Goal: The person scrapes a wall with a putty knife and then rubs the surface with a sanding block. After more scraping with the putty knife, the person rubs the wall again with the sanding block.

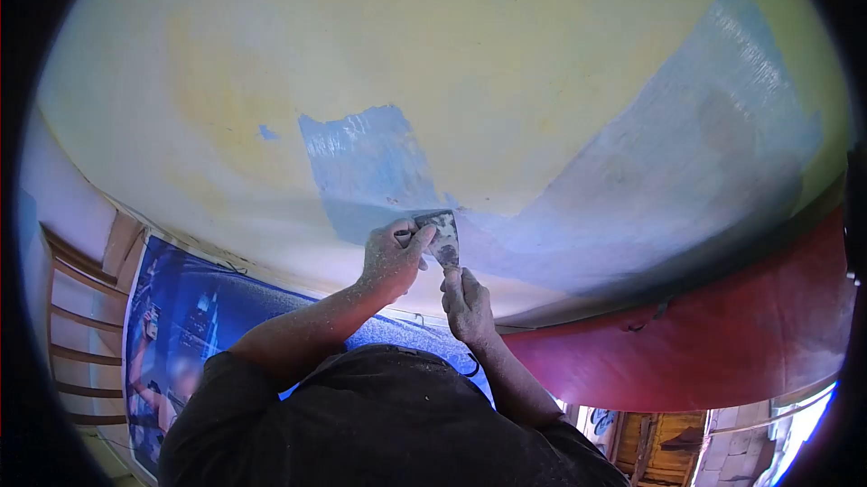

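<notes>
A putty knife [444,236] with a broad, whitish-smeared blade is held up against the pale yellow and blue surface [379,45]. My right hand [468,308] is closed round its handle, from below. At the blade's left side is my left hand [390,259], closed, with its thumb pressed on the blade face. A small grey edge shows between the left fingers; the rest of it is hidden. Pale dust specks both hands and forearms. Just left of the blade lies a light blue patch [366,157] with a ragged edge.
A larger grey-blue patch [668,153] spreads to the right. A red sheet [686,343] hangs at the lower right, and a blue printed banner [194,306] at the lower left. Wooden slats [86,315] stand at the far left. Wooden boards [664,446] show at the bottom right.
</notes>
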Action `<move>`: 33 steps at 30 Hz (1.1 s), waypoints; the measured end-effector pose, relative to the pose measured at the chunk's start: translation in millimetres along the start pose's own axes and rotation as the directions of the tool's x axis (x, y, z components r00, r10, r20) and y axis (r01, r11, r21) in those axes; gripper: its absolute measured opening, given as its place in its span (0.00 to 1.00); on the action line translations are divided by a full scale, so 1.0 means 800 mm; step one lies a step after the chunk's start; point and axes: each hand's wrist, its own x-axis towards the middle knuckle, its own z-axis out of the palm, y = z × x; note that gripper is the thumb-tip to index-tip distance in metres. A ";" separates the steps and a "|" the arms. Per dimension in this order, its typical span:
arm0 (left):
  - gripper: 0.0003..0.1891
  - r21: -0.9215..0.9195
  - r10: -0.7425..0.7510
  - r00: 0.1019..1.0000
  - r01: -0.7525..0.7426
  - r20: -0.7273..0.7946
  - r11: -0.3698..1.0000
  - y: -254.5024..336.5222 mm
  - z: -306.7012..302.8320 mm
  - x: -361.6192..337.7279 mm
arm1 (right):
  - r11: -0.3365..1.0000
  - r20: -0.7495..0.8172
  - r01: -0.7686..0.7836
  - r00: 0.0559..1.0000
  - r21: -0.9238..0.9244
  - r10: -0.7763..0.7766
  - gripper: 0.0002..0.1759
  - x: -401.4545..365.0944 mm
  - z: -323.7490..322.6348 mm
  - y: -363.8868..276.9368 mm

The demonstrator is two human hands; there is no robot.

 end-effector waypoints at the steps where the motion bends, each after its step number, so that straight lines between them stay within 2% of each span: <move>1: 0.18 0.006 0.004 1.000 -0.004 -0.008 1.000 -0.003 0.000 -0.002 | 1.000 0.012 -0.007 1.000 -0.005 0.007 0.32 -0.002 -0.001 -0.004; 2: 0.18 -0.017 0.062 0.997 -0.063 -0.038 0.998 -0.003 0.001 -0.004 | 1.000 0.002 0.010 1.000 0.008 -0.010 0.32 -0.001 -0.001 -0.006; 5: 0.18 -0.088 0.110 0.991 -0.116 -0.069 0.989 0.003 0.003 -0.008 | 0.996 -0.034 0.072 0.997 0.048 -0.071 0.31 -0.001 0.001 -0.005; 7: 0.17 -0.029 0.094 0.994 -0.096 -0.049 0.995 0.002 0.002 -0.007 | 0.990 -0.065 0.120 0.991 0.070 -0.116 0.27 0.002 0.002 -0.001; 10: 0.17 0.005 0.097 0.995 -0.097 -0.027 0.995 0.002 -0.001 -0.002 | 0.994 -0.073 0.111 0.991 0.006 -0.110 0.27 0.001 0.003 0.000; 14: 0.17 -0.012 0.151 0.988 -0.152 -0.036 0.988 -0.002 0.001 0.001 | 1.000 -0.041 0.004 0.999 0.028 -0.003 0.30 0.003 0.010 0.001; 17: 0.16 -0.040 0.140 0.989 -0.142 -0.044 0.989 -0.012 0.005 0.004 | 0.996 -0.059 0.084 0.995 -0.020 -0.085 0.31 -0.005 0.003 -0.010; 18: 0.16 -0.030 0.099 0.995 -0.099 -0.019 0.995 -0.014 0.003 0.005 | 0.986 -0.105 0.165 0.981 -0.012 -0.166 0.26 -0.003 0.007 -0.002; 20: 0.16 -0.013 0.017 0.999 -0.016 0.031 1.000 -0.012 0.001 0.009 | 0.994 -0.102 0.112 0.988 -0.011 -0.112 0.25 0.003 0.012 0.014; 23: 0.15 -0.041 0.011 1.000 -0.011 0.005 0.999 -0.003 0.001 0.004 | 0.995 -0.067 0.071 0.995 -0.069 -0.076 0.27 0.000 0.004 -0.014; 24: 0.15 -0.078 0.082 0.997 -0.083 -0.013 0.994 -0.001 -0.001 0.004 | 0.993 -0.048 0.059 0.997 -0.099 -0.065 0.28 -0.004 0.002 -0.023; 28: 0.15 -0.065 0.114 0.993 -0.115 -0.011 0.991 0.012 -0.001 -0.003 | 0.980 -0.130 0.137 0.979 -0.147 -0.157 0.28 -0.005 0.008 -0.015; 31: 0.15 -0.061 0.043 0.999 -0.042 0.020 0.997 0.004 -0.002 0.006 | 0.985 -0.123 0.096 0.986 -0.140 -0.114 0.28 0.000 0.012 -0.002; 32: 0.15 -0.008 0.045 0.999 -0.045 0.014 0.999 0.005 -0.001 0.005 | 0.988 -0.117 0.101 0.986 -0.119 -0.115 0.28 0.001 0.013 0.004; 33: 0.16 -0.031 0.079 0.997 -0.079 -0.001 0.996 0.004 -0.001 0.006 | 0.988 -0.112 0.110 0.986 -0.112 -0.123 0.28 0.002 0.012 0.002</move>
